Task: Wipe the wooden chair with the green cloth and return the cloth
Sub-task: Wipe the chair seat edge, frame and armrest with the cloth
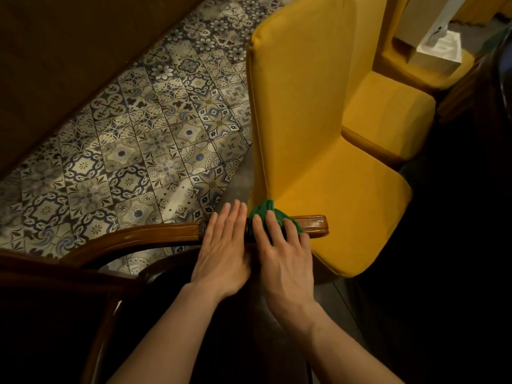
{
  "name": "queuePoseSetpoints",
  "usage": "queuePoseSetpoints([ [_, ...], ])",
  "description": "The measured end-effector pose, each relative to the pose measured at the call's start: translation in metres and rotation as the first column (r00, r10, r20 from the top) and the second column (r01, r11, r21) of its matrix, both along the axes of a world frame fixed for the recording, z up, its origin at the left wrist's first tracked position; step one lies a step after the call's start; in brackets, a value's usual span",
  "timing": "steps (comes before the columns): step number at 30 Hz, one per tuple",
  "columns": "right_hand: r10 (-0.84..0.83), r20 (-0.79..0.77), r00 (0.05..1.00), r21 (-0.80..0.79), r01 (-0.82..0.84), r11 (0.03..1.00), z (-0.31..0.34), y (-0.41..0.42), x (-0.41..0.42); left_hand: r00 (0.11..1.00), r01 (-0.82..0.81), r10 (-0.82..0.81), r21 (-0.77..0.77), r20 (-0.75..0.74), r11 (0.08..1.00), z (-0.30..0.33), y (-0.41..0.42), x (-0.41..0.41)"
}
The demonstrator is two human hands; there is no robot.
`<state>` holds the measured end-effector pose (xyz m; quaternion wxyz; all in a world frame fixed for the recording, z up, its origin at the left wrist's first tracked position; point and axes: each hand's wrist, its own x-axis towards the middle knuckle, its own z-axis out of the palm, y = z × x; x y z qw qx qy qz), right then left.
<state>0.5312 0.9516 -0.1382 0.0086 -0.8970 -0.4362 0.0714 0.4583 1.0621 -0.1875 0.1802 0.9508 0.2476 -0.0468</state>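
Note:
The wooden chair (138, 238) stands right below me, its dark brown curved top rail running from lower left to a squared end at the right. A bunched green cloth (266, 210) lies on that rail near its right end. My right hand (285, 256) presses flat on the cloth, fingers spread over it, most of the cloth hidden beneath. Just left of it, my left hand (221, 250) rests palm down on the rail with fingers straight and together, holding nothing.
A yellow upholstered chair (318, 120) stands directly behind the rail, with a second yellow chair (388, 112) beyond it. Patterned floor tiles (138, 148) spread to the left. A dark table edge (471, 92) and a white box (440, 48) are at the upper right.

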Motion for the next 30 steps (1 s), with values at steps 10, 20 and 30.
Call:
queuePoseSetpoints([
  [10, 0.112, -0.265, 0.958, 0.133, -0.078, 0.988, 0.03, -0.008, 0.026, 0.988, 0.074, -0.037, -0.25, 0.149, 0.965, 0.027, 0.01, -0.009],
  [20, 0.141, -0.536, 0.832, 0.326, 0.05, 0.944, 0.088, -0.027, 0.02, 0.98, 0.158, -0.135, -0.158, 0.147, 0.975, 0.098, 0.013, -0.022],
  [30, 0.174, -0.307, 0.936, 0.251, -0.097, 0.963, 0.19, -0.025, 0.017, 0.966, 0.121, -0.131, 0.057, 0.223, 0.991, 0.225, 0.013, -0.038],
])
